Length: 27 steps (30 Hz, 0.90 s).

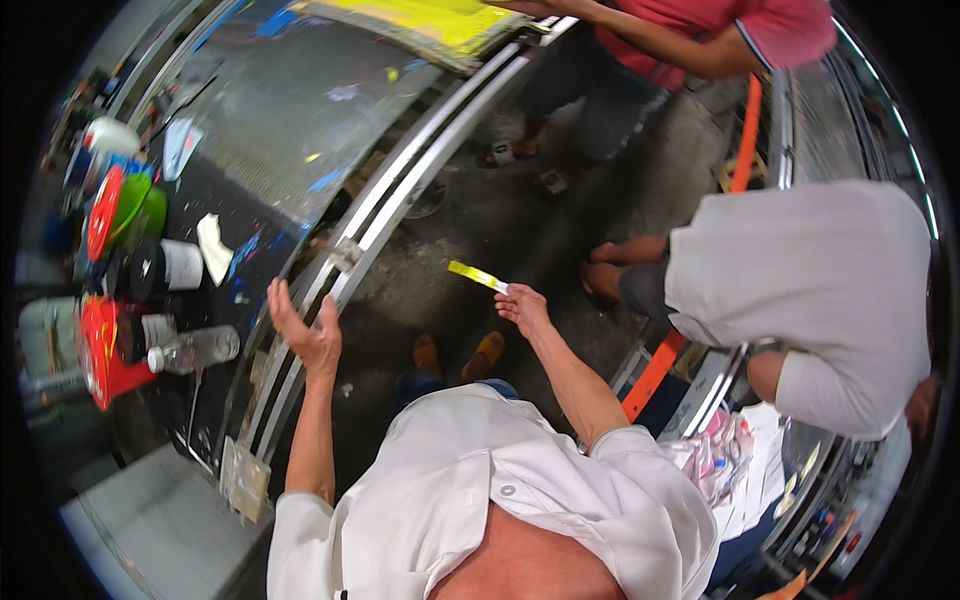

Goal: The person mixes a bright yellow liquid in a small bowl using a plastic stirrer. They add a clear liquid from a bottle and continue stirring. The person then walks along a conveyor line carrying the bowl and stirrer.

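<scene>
My right hand [523, 309] is closed around the white end of a thin flat strip [473, 275], like a small spatula, covered in yellow along its outer length. It points away to the left, over the floor. My left hand [310, 332] is raised with fingers apart and nothing in it, beside the double metal rail [405, 180] along the table edge. Whether the fingers touch the rail I cannot tell. Left of that hand a clear plastic bottle [195, 350] lies on its side on the dark tabletop.
On the left stand dark jars [165, 267], a green tub [143, 212] and a red container [105, 350]. A yellow-coated frame [430, 22] lies at the far end. A person in red [680, 50] stands ahead; another in a light shirt [800, 290] bends at right near an orange rail [655, 372].
</scene>
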{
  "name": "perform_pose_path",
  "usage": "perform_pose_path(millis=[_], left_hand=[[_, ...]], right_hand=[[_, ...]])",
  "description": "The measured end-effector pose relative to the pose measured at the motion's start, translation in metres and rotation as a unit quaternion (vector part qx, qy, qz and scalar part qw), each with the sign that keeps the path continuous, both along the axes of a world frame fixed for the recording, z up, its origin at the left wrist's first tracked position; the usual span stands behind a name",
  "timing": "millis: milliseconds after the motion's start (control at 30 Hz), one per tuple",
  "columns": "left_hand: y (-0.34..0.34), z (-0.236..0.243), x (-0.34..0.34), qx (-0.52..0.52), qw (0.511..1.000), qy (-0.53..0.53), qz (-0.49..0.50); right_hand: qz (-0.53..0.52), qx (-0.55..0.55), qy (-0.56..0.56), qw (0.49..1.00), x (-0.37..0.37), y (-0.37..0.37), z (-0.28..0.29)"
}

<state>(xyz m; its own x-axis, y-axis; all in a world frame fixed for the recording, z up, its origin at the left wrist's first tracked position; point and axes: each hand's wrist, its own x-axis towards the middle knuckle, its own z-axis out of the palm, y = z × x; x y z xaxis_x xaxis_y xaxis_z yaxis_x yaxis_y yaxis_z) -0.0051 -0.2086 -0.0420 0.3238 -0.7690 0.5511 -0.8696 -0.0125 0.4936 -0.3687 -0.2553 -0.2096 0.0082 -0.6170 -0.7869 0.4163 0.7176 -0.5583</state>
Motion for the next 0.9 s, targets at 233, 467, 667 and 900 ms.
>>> perform_pose_path(millis=[233, 467, 667, 900], left_hand=[[-0.001, -0.005, 0.004, -0.006, 1.000, -0.020, 0.007], [0.002, -0.007, 0.006, -0.004, 0.999, -0.042, -0.005], [0.000, -0.001, 0.001, -0.014, 0.999, -0.046, -0.005], [0.000, -0.002, 0.001, -0.017, 0.999, -0.028, -0.019]], right_hand=[[-0.007, 0.008, -0.002, 1.000, 0.005, 0.001, 0.009], [-0.007, 0.005, -0.007, 1.000, 0.009, 0.012, 0.006], [0.001, 0.011, -0.015, 1.000, 0.016, 0.018, 0.004], [0.004, 0.004, -0.007, 1.000, 0.014, 0.017, 0.005]])
